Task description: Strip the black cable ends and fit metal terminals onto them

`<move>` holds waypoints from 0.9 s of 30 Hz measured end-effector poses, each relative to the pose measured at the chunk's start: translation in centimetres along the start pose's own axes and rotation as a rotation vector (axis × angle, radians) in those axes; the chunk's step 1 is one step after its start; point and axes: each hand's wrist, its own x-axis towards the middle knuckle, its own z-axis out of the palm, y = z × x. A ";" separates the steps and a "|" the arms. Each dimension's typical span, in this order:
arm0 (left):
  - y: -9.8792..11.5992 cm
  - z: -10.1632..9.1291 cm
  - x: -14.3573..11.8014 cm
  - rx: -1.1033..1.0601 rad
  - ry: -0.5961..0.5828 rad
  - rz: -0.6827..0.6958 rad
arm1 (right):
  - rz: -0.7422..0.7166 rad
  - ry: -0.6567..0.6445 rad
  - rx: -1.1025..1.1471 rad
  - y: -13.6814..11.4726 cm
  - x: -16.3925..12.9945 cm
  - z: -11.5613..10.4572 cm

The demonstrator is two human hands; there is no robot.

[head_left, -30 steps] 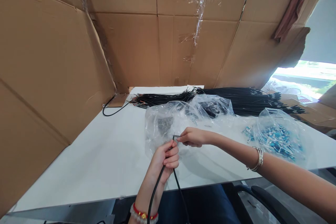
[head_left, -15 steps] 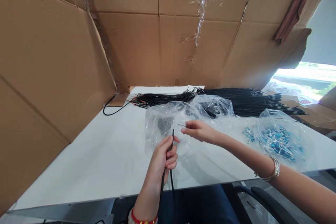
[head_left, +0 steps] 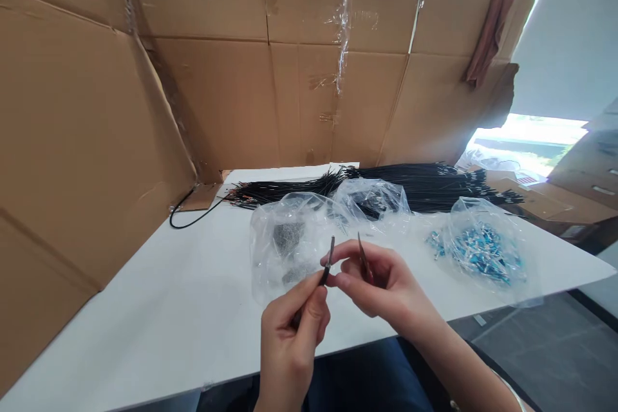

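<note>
The left hand [head_left: 292,328] has its grip closed narrow on a black cable [head_left: 327,264], thumb and forefinger pinching it just under its tip, which stands up above the fingers. Just right of that grip, touching the cable end, the right hand [head_left: 381,283] has its grip closed on a thin reddish pin [head_left: 363,257] that pokes up between its fingers. Both hands hover above the near edge of the white worktop [head_left: 159,309]. Just beyond the two grips lie clear bags [head_left: 309,232]; farther back, a pile of black cables [head_left: 425,183]. Well right of the right grip, a bag of blue parts [head_left: 477,248]. Cardboard walls [head_left: 217,77] stand behind.
</note>
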 end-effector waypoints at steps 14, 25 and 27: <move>0.0 -0.6 -0.1 -0.088 -0.191 -0.037 | -0.061 -0.007 -0.170 -1.3 -1.5 0.2; 0.5 -0.3 -0.5 0.128 0.080 0.273 | -0.217 0.107 -0.311 -1.9 -1.9 0.7; 0.4 -0.2 -0.6 0.139 0.135 0.265 | -0.277 0.147 -0.363 -1.6 -2.1 1.0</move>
